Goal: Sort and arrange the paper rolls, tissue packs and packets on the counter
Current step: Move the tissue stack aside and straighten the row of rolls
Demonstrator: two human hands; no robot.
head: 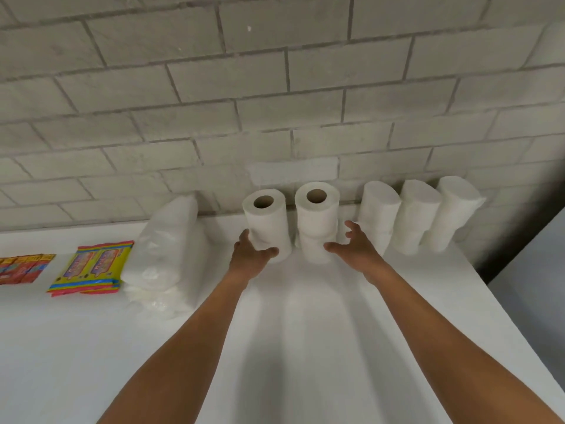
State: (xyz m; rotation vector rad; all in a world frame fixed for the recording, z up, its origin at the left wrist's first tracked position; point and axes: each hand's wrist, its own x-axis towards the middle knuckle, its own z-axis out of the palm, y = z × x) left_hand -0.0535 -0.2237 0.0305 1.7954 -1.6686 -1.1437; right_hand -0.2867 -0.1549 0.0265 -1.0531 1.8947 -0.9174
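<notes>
Two stacks of white paper rolls stand upright near the wall on the white counter [305, 332]. My left hand [250, 254] grips the lower roll of the left stack [267, 221], thumb on its front. My right hand [354, 244] has spread fingers at the right side of the right stack [318, 221]; its thumb touches the lower roll. Three stacks of wrapped white rolls [415, 218] line the wall to the right. A clear bag of white tissue packs [165, 255] lies to the left. Yellow packets [91, 267] and orange packets [24, 267] lie flat further left.
A grey brick wall [275, 102] rises directly behind the rolls. The counter's right edge [501, 316] runs diagonally down to the lower right, with a grey surface beyond it.
</notes>
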